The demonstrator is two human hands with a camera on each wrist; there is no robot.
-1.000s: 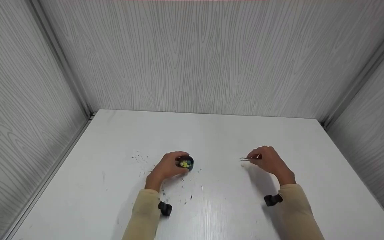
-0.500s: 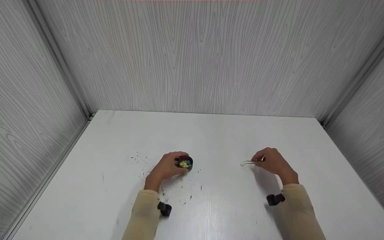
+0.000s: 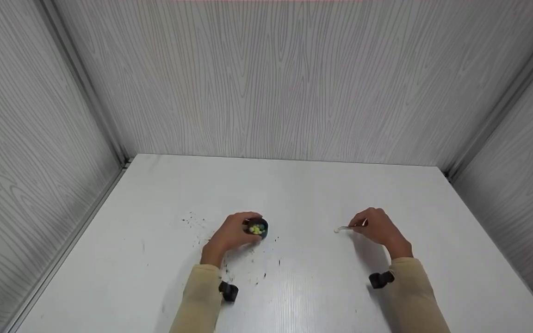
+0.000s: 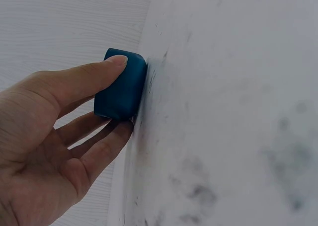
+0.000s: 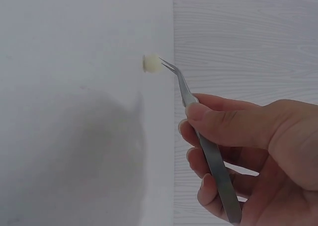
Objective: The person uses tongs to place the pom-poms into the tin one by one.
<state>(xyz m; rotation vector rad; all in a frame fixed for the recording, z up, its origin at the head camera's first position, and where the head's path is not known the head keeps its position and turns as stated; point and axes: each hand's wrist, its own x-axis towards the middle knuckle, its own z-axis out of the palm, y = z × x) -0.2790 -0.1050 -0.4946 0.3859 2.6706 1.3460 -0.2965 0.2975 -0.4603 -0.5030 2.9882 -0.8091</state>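
Note:
In the head view my left hand [image 3: 233, 230] grips a small dark blue cup [image 4: 123, 89], thumb on one side and fingers on the other. Small yellow and bluish pieces [image 3: 256, 229] lie inside the cup. The left wrist view shows only its outer wall, low against the table. My right hand [image 3: 378, 227] pinches steel tweezers [image 5: 214, 161] with bent, pointed tips. Those tips stand slightly apart, right at the edge of a small pale yellow rounded piece [image 5: 152, 63] near the tabletop.
A white table [image 3: 303, 194] spreads beneath both hands, with dark specks [image 3: 192, 217] and smudges scattered around the left hand. Grey wood-grain panels [image 3: 266, 78] rise behind and at both sides. Each wrist carries a black camera [image 3: 229, 292].
My right hand has moved slightly right and nearer the body, and the tweezers' tips have drawn closer together at the pale piece. The left hand keeps holding the cup in place.

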